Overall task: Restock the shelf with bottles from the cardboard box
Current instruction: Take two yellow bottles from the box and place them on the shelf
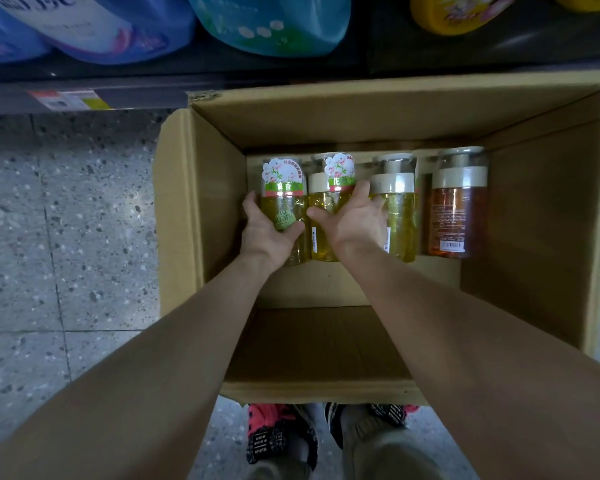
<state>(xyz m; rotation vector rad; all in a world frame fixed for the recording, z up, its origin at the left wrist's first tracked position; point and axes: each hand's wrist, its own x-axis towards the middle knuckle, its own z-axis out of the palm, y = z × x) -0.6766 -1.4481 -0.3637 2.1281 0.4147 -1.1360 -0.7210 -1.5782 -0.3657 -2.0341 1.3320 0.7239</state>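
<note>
Four bottles lie side by side at the far end of the cardboard box [201, 209]. Your left hand [264, 230] wraps the leftmost yellow bottle [284, 199]; your right hand [355, 220] wraps the second yellow bottle [326, 206]. The amber bottle [458, 216] lies rightmost, untouched.

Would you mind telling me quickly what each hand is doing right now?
Left hand: closed around the leftmost yellow bottle in the cardboard box.
Right hand: closed around the second yellow bottle.
</note>
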